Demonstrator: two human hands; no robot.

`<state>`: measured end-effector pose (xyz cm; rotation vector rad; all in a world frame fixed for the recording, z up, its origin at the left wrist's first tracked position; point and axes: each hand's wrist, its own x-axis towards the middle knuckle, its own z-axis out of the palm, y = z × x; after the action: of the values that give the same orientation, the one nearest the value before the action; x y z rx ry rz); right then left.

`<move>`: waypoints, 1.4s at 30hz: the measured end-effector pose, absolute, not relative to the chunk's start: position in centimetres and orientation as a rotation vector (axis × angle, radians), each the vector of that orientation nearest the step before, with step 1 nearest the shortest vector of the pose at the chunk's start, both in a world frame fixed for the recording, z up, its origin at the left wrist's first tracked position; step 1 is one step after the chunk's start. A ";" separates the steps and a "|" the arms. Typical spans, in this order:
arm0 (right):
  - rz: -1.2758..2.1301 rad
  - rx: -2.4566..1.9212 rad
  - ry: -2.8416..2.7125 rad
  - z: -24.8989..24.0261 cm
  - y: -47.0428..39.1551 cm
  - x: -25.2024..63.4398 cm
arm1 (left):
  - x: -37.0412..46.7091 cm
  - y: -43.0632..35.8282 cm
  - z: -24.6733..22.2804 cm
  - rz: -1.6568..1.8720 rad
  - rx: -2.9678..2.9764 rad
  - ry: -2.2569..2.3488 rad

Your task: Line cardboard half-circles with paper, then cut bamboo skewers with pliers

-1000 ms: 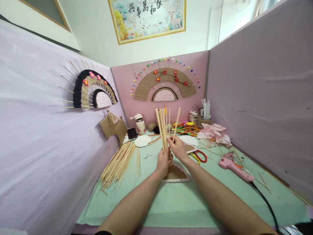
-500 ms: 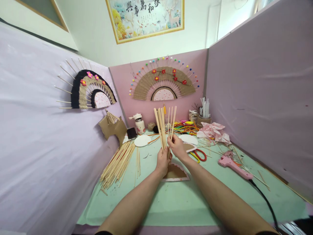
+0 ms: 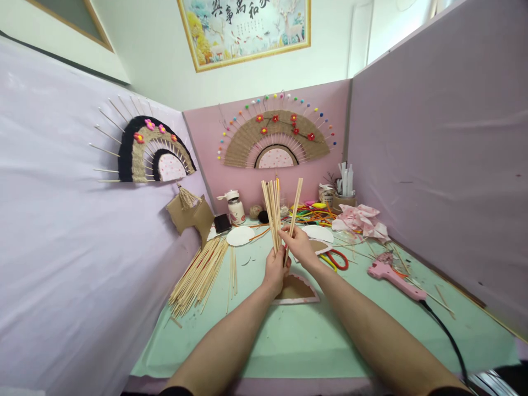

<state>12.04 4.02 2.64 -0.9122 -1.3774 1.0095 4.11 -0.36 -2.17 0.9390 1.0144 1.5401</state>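
Now right hand (image 3: 300, 246) has few thin wooden sticks (image 3: 296, 200) drawn together, fanned moments ago, pinched between fingers; left hand (image 3: 275, 273) grips thicker stick bundle (image 3: 271, 206) above worktop (image 3: 305, 346). Sorting seemingly advances, small group tilting apart from bundle.

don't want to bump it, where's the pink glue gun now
In the head view, the pink glue gun lies at right on the table, in front of the crumpled pink sheet and near loose sticks.

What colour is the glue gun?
The glue gun is pink; it shows best in the head view.
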 end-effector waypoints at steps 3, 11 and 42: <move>0.967 -0.918 -1.393 2.5 4.2 12.1 | 4.1 -0.4 -2.3 1.540 0.943 1.004; 0.923 -0.886 -1.404 2.6 4.1 12.2 | 4.2 -0.3 -2.3 1.562 0.933 0.983; 0.761 -0.913 -1.499 2.3 3.9 12.2 | 4.4 -0.3 -2.1 1.620 0.878 0.976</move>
<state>12.17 3.93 2.26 -0.9127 -1.4989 0.7610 4.38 -0.29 -2.12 0.8780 0.9758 1.6205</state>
